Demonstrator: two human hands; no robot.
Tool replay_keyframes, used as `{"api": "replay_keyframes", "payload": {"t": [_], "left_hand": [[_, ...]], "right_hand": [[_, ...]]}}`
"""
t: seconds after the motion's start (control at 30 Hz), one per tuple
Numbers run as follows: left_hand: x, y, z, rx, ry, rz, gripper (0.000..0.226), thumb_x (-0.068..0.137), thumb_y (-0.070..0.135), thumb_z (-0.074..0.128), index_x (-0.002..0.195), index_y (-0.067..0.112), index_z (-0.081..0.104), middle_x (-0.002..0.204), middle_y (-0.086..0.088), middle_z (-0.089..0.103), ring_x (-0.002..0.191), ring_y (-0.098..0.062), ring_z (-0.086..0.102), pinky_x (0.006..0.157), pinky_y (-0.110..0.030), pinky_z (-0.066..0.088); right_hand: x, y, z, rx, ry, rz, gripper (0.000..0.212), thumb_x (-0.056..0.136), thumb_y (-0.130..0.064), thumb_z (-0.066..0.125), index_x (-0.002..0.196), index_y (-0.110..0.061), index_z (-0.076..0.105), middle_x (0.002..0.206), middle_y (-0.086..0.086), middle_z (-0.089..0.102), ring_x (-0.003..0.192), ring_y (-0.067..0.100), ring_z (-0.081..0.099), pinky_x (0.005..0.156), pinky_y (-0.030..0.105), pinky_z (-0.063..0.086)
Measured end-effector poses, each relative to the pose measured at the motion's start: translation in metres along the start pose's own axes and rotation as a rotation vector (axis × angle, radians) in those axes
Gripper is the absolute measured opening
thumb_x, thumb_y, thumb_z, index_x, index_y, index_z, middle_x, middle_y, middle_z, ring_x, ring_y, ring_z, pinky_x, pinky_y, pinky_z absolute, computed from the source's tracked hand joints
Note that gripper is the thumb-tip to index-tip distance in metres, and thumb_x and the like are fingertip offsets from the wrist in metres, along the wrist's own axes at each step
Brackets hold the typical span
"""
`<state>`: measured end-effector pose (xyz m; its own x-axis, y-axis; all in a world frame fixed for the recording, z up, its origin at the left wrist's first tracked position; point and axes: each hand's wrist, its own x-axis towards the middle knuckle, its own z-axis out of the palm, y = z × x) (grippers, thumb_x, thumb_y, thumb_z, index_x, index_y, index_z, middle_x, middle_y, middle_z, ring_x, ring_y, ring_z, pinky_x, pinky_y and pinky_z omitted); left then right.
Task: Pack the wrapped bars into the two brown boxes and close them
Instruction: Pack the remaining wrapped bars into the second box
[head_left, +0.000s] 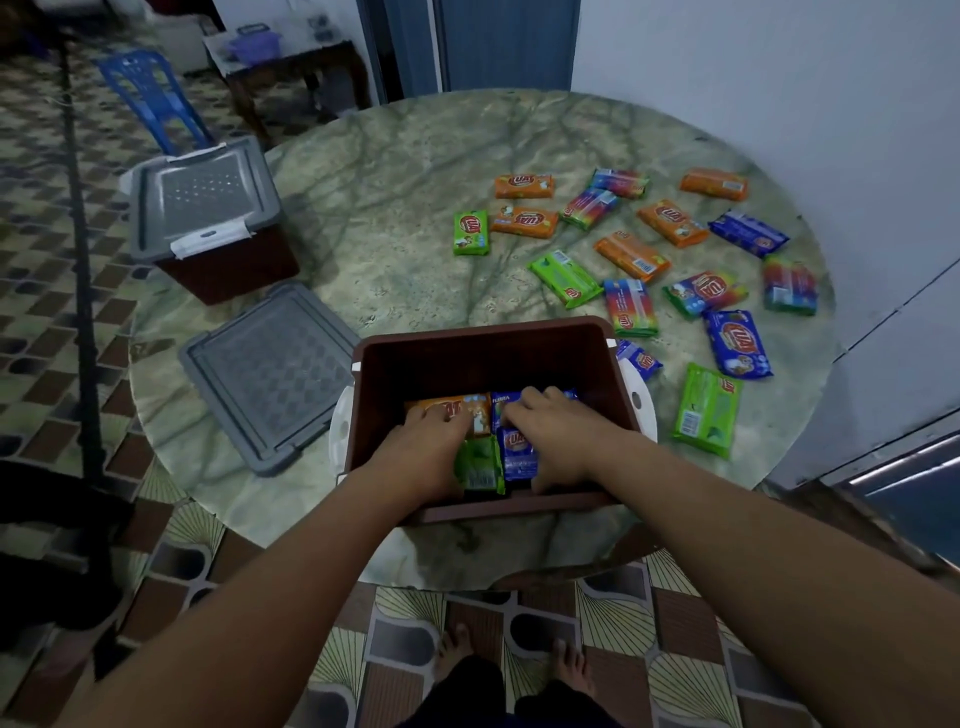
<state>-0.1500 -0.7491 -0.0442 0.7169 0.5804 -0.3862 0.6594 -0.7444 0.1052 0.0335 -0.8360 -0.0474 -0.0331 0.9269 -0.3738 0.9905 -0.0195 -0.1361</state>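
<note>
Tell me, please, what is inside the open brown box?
Open brown box: an orange bar, a green bar and blue bars. Both hands cover whatever lies beneath them.

The open brown box (488, 358) stands at the near edge of the table, its grey lid (270, 376) lying flat just to its left. Inside it lie an orange bar (452, 408), a green bar (480, 465) and a blue bar (517, 452), packed side by side. The second brown box (228, 265) stands at the far left, grey lid on. Loose wrapped bars (631, 254) in orange, green, blue and rainbow wrappers lie scattered flat across the right of the table.
</note>
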Motion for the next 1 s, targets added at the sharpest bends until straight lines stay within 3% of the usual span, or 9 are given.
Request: {"api": "replay_keyframes", "payload": {"t": [0.17, 0.33, 0.53, 0.63, 0.7, 0.77, 0.87, 0.93, 1.0], "left_hand": [[0.001, 0.0, -0.001, -0.088, 0.057, 0.077, 0.072, 0.075, 0.048, 0.082, 0.138, 0.031, 0.05, 0.136, -0.006, 0.049, 0.124, -0.031, 0.049, 0.101, -0.043, 0.049], [0.001, 0.004, -0.003, -0.094, 0.046, 0.078, 0.059, 0.079, 0.035, 0.083, 0.134, 0.03, 0.06, 0.137, -0.003, 0.055, 0.121, -0.025, 0.055, 0.101, -0.035, 0.048], [0.002, 0.004, -0.002, -0.083, 0.066, 0.08, 0.058, 0.079, 0.033, 0.084, 0.132, 0.029, 0.061, 0.139, -0.004, 0.054, 0.124, -0.026, 0.053, 0.102, -0.035, 0.047], [0.0, 0.004, -0.001, -0.122, 0.076, 0.071, 0.058, 0.076, 0.036, 0.085, 0.129, 0.03, 0.063, 0.137, -0.002, 0.057, 0.123, -0.025, 0.054, 0.102, -0.039, 0.049], [-0.002, 0.001, -0.002, -0.163, 0.072, 0.066, 0.057, 0.076, 0.04, 0.084, 0.128, 0.03, 0.064, 0.131, 0.0, 0.061, 0.117, -0.023, 0.058, 0.097, -0.038, 0.051], [-0.009, -0.002, -0.008, -0.217, 0.136, 0.053, 0.053, 0.078, 0.041, 0.082, 0.126, 0.028, 0.065, 0.121, 0.001, 0.062, 0.107, -0.02, 0.061, 0.089, -0.035, 0.052], [-0.025, -0.008, -0.024, -0.156, 0.466, -0.053, 0.041, 0.085, 0.04, 0.075, 0.121, 0.025, 0.063, 0.11, 0.0, 0.057, 0.102, -0.021, 0.052, 0.082, -0.038, 0.049], [-0.034, -0.014, -0.035, -0.075, 0.676, -0.195, 0.046, 0.086, 0.042, 0.073, 0.124, 0.02, 0.059, 0.112, -0.007, 0.055, 0.105, -0.027, 0.046, 0.085, -0.04, 0.045], [-0.035, -0.021, -0.044, -0.016, 0.667, -0.383, 0.058, 0.086, 0.049, 0.07, 0.129, 0.014, 0.051, 0.117, -0.017, 0.052, 0.108, -0.034, 0.044, 0.089, -0.045, 0.042]], "right_hand": [[-0.001, -0.001, 0.003, 0.075, 0.038, 0.009, 0.095, 0.066, -0.034, 0.092, 0.14, -0.014, 0.036, 0.136, 0.008, 0.043, 0.119, 0.031, 0.046, 0.095, 0.042, 0.045], [0.0, -0.002, 0.002, 0.097, 0.012, -0.009, 0.066, 0.067, -0.035, 0.09, 0.118, -0.024, 0.049, 0.127, 0.003, 0.047, 0.112, 0.026, 0.045, 0.089, 0.04, 0.046], [0.0, -0.001, 0.002, 0.107, 0.012, -0.002, 0.065, 0.067, -0.034, 0.09, 0.117, -0.025, 0.05, 0.125, 0.002, 0.046, 0.111, 0.024, 0.044, 0.089, 0.042, 0.047], [-0.001, -0.001, 0.002, 0.12, 0.019, -0.001, 0.061, 0.07, -0.044, 0.088, 0.117, -0.026, 0.053, 0.123, 0.002, 0.049, 0.11, 0.024, 0.048, 0.089, 0.042, 0.049], [-0.003, -0.004, -0.005, 0.207, 0.124, -0.006, 0.051, 0.078, -0.055, 0.078, 0.115, -0.025, 0.058, 0.116, 0.002, 0.052, 0.108, 0.024, 0.052, 0.087, 0.042, 0.051], [-0.01, -0.004, -0.015, 0.292, 0.388, 0.008, 0.038, 0.088, -0.055, 0.068, 0.109, -0.024, 0.063, 0.106, -0.001, 0.055, 0.101, 0.022, 0.056, 0.082, 0.041, 0.052], [-0.021, 0.005, -0.032, 0.253, 0.779, 0.159, 0.026, 0.093, -0.043, 0.065, 0.107, -0.022, 0.06, 0.104, -0.001, 0.056, 0.098, 0.02, 0.052, 0.08, 0.037, 0.05], [-0.024, 0.017, -0.038, 0.199, 0.825, 0.361, 0.035, 0.09, -0.04, 0.07, 0.113, -0.02, 0.054, 0.113, 0.005, 0.052, 0.103, 0.023, 0.047, 0.087, 0.036, 0.045], [-0.025, 0.029, -0.038, 0.229, 0.737, 0.529, 0.049, 0.087, -0.038, 0.075, 0.122, -0.015, 0.047, 0.124, 0.014, 0.047, 0.111, 0.033, 0.048, 0.095, 0.041, 0.044]]}}
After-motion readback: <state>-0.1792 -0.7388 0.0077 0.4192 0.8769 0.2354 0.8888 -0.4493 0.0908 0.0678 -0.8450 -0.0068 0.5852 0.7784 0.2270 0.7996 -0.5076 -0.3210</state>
